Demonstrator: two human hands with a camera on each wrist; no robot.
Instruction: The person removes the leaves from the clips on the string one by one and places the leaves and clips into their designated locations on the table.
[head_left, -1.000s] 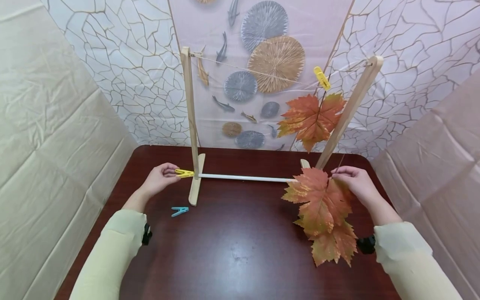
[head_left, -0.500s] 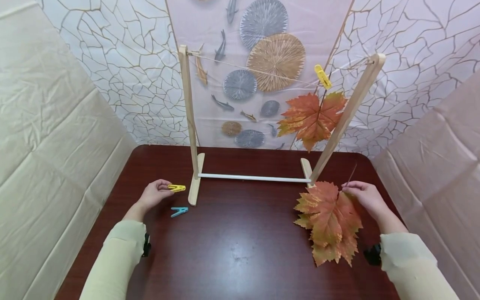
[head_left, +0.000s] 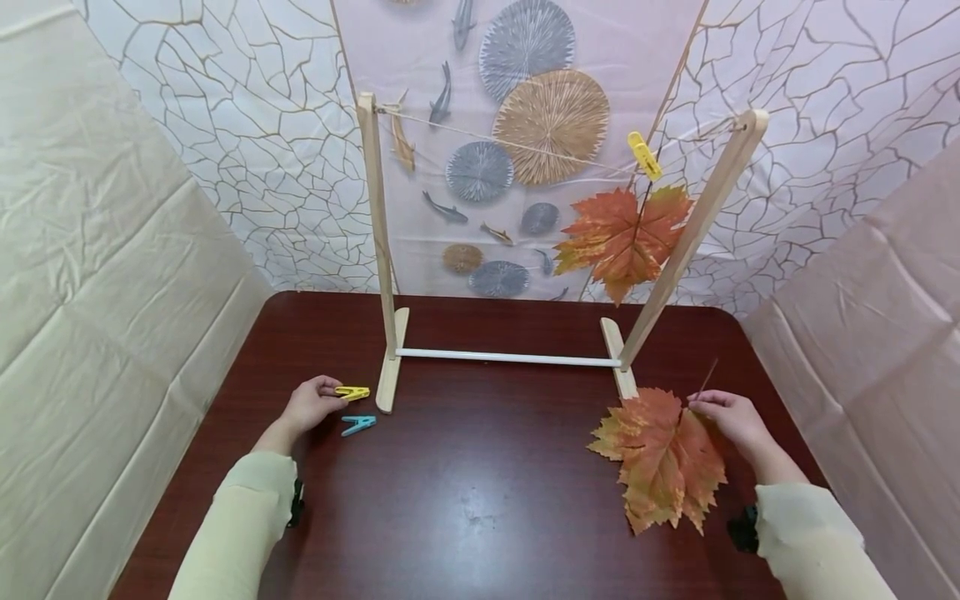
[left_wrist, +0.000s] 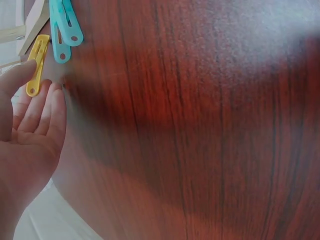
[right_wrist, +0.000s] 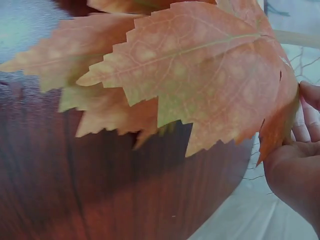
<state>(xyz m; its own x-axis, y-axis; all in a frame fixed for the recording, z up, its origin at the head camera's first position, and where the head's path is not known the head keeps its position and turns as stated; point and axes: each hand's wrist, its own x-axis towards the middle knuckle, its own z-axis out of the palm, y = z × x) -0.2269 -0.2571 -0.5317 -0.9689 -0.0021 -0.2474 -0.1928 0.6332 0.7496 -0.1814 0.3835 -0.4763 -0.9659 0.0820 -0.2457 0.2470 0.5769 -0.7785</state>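
Note:
My left hand [head_left: 310, 406] pinches a yellow clothespin [head_left: 352, 393] by its handle end, low over the table. Just in front of it lies a blue clothespin [head_left: 358, 425], which shows at the top of the left wrist view as well. On the other side, my right hand [head_left: 741, 423] holds an orange-green artificial maple leaf [head_left: 663, 450] by its thin stem. In the right wrist view this leaf [right_wrist: 215, 80] overlaps another leaf [right_wrist: 107, 117] beneath it. Part of the right hand's grip is hidden behind the leaf.
A wooden frame with two posts [head_left: 378, 217] and a white crossbar [head_left: 510, 357] stands at the back. A string [head_left: 480, 135] spans the posts. From it hangs another maple leaf [head_left: 626, 237] under a yellow clothespin [head_left: 644, 156]. Fabric walls [head_left: 127, 275] enclose the table.
My left hand has brought the yellow clothespin down from the frame's left foot toward the blue one. My right hand has lowered its leaf toward the front, over the leaf beneath.

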